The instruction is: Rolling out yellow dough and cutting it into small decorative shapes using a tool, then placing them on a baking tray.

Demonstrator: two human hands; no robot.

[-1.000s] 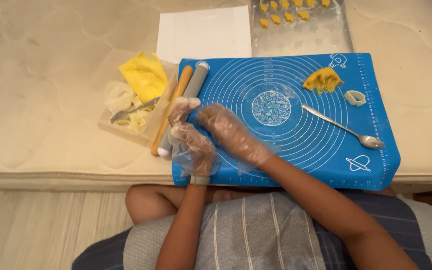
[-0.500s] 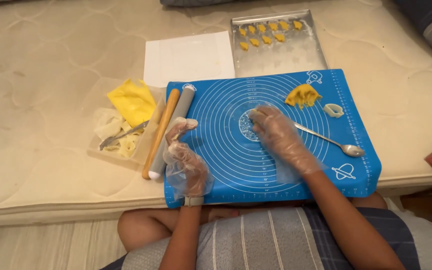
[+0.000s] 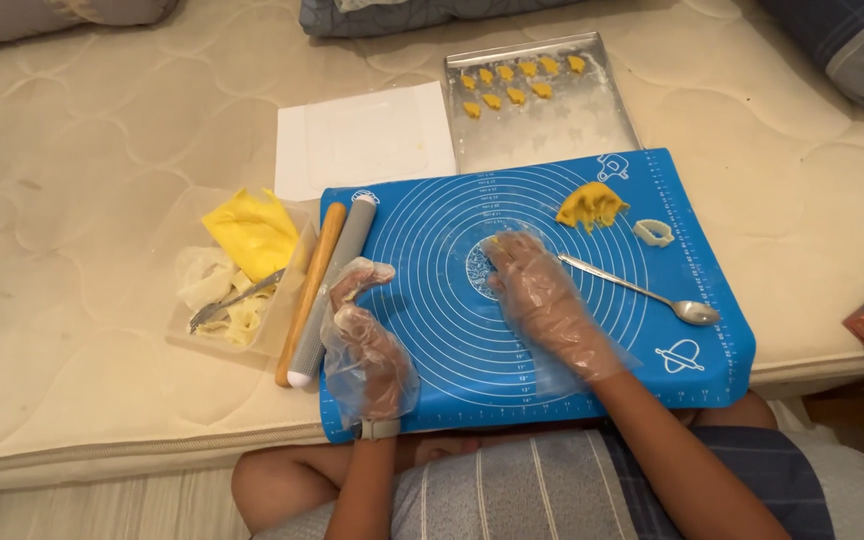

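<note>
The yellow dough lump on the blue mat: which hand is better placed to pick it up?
The right hand, probably. It lies flat at the centre of the blue mat, on the same side as the yellow dough lump. The left hand rests at the mat's left edge, beside the rolling pins.

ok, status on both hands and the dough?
Left hand gloved, curled loosely at the mat's left edge, holding nothing. Right hand flat at mat centre, pressing down. Dough lump apart, beyond the spoon. Nothing blocking.
</note>
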